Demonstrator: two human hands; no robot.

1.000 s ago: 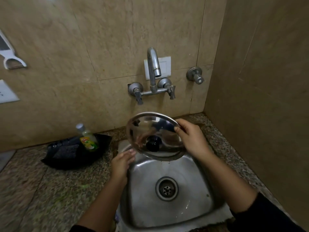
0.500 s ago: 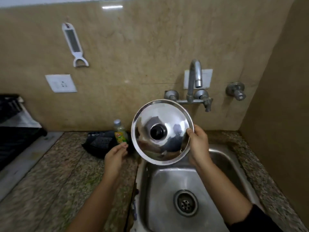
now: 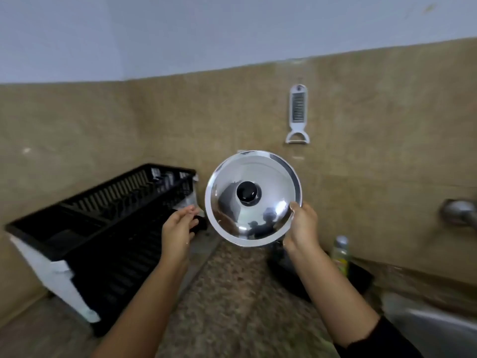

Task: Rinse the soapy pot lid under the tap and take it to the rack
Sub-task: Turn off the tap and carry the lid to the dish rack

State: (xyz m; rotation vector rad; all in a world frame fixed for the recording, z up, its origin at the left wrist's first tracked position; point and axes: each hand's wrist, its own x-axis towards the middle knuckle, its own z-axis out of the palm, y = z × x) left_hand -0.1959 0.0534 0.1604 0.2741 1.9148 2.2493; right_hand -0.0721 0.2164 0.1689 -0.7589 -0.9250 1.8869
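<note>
Far to the left of the grip, a black dish rack (image 3: 103, 215) stands on the counter against the tiled wall, its slotted upper tier tilted toward the camera and a white base showing under its near corner. Between the rack and the grip, the left hand (image 3: 178, 228) hangs above the rack's right end, palm turned inward, fingers loosely spread and closed on nothing; it is just beside the lid's left edge but not touching it. Next comes the pot lid (image 3: 253, 198), a shiny steel disc with a black knob (image 3: 248, 194) at its centre, held upright in the air with its domed top facing the camera, above the speckled stone counter (image 3: 232, 306). The right hand (image 3: 302, 226) pinches the lid's lower right rim, thumb on the front face and fingers hidden behind. Above the grip, a white peeler (image 3: 298, 115) hangs on the wall. Below and right of the grip, a small bottle (image 3: 340, 251) stands in a black tray (image 3: 356, 277). Farther right, part of a blurred tap fitting (image 3: 459, 213) juts from the wall, and the steel sink (image 3: 433, 329) shows at the lower right corner.
</note>
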